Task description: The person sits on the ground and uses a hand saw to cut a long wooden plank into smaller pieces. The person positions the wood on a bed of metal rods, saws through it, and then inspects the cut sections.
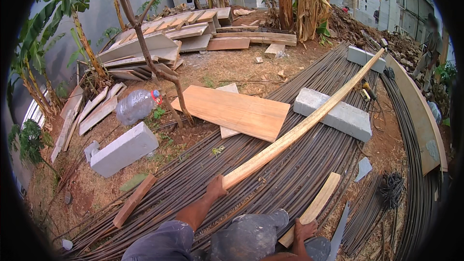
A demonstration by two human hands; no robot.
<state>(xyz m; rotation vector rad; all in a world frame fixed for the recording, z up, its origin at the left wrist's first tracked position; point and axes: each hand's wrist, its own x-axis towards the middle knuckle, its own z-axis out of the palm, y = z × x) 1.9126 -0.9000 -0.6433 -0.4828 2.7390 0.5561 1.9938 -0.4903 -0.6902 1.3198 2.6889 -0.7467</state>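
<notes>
Long wooden plank (302, 128) lies slantwise across the bed of steel rods (290, 183) and over a grey concrete block (338, 113), its near end gripped by the left hand (216, 187), fingers closed round it. The right hand (304, 229) is closed on the end of a short wooden batten (314, 208) just beside the knee. Held only at one end, the plank could twist or slide off the block, and the round rods underfoot may roll.
</notes>
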